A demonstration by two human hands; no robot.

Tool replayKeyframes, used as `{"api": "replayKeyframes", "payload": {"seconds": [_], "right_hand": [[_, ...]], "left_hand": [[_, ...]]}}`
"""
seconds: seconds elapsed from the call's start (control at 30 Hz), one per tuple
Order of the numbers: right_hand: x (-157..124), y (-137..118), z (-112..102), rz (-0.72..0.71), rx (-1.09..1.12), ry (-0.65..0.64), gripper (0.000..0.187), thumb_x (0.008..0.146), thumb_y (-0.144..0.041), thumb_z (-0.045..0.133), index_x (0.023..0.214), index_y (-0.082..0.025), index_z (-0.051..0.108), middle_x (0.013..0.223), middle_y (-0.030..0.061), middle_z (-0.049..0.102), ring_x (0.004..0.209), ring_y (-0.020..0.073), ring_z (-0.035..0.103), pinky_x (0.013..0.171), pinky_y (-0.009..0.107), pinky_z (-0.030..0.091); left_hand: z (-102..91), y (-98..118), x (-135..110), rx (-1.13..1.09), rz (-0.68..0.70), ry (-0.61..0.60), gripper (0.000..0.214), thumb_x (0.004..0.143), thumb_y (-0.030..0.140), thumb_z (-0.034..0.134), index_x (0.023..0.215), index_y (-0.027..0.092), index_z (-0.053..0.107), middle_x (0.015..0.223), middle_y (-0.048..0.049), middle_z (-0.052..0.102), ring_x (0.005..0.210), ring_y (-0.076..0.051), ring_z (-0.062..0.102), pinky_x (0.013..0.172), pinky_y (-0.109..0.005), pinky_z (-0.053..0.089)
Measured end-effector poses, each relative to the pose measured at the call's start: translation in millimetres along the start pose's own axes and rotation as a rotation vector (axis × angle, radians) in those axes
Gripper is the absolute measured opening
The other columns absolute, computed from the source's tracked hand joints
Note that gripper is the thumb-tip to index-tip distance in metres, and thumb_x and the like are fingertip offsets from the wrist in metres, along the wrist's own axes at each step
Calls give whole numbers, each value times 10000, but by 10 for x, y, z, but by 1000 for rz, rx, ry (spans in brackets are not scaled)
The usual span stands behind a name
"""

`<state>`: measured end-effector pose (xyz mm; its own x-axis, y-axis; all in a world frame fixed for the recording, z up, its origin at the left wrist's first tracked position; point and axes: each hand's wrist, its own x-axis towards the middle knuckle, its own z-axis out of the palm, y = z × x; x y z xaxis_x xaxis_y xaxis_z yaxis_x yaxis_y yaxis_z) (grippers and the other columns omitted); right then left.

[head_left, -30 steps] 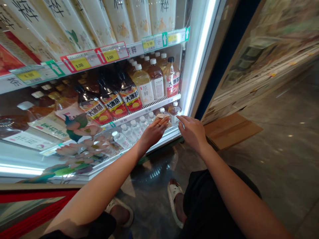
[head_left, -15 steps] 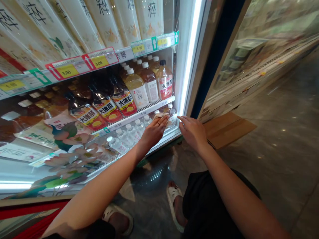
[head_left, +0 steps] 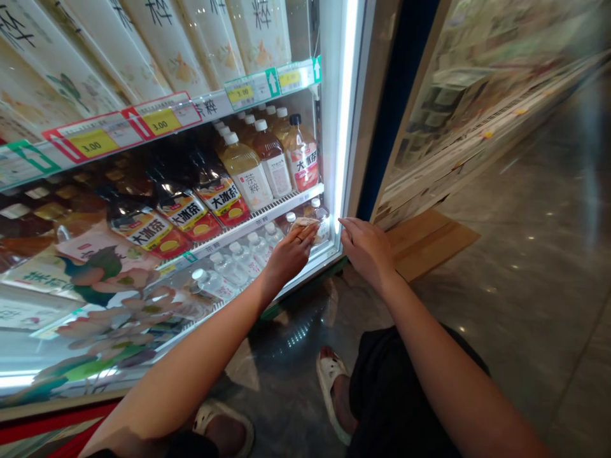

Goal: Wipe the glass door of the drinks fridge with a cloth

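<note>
Polished grey floor (head_left: pixel 501 318) and a lit cooler (head_left: pixel 347 114); both bare hands near the cooler's lower right corner.
Through the head feed I see the left hand (head_left: pixel 294 251), fingers pressed together over one crumpled, pale cloth (head_left: pixel 304 221) near that corner; whether they pinch it, I cannot tell. The right hand (head_left: pixel 367 248), fingers loosely curved, is at the cooler's right edge, contact unclear. Inside, I count three glossy dark bottles (head_left: pixel 184 213) with yellow-and-red labels and, below, at least five small clear bottles (head_left: pixel 217 285).
</note>
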<state>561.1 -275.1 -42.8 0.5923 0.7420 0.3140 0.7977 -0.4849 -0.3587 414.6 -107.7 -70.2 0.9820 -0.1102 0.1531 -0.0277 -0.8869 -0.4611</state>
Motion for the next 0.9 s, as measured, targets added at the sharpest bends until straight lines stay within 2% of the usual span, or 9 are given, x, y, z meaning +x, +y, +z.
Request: {"api": "replayKeyframes", "payload": {"seconds": [0.23,0.53,0.8,0.9], "right_hand": [[62,24,4,13,21,12,481,1073,-233,435,1441,-161,737,1469,137,748,1302,327,705,1111,453,516],[108,155,-30,101,73,41,487,1067,-232,432,1437,-184,745,1490,107,740,1318,311,704,1145,453,511],[161,229,3,115,88,113,474,1061,-227,435,1394,-197,771,1450,105,765,1272,289,727,1112,426,528],[169,280,9,125,91,125,470,1054,-219,445,1389,-200,773,1436,103,772,1267,287,728,1106,423,530]], "left_hand": [[50,29,407,-44,-39,24,537,1087,81,393,1591,-56,516,1715,-213,429,1643,-276,403,1366,-437,383],[33,-41,203,43,80,-58,508,1065,103,462,1537,-17,607,1722,-205,430,1656,-282,382,1381,-452,352],[61,27,704,0,-12,9,534,1082,74,386,1581,-26,546,1704,-230,450,1639,-275,412,1373,-477,369],[135,67,753,-11,-2,12,533,1075,80,398,1574,-13,563,1693,-230,472,1635,-282,417,1379,-498,360]]}}
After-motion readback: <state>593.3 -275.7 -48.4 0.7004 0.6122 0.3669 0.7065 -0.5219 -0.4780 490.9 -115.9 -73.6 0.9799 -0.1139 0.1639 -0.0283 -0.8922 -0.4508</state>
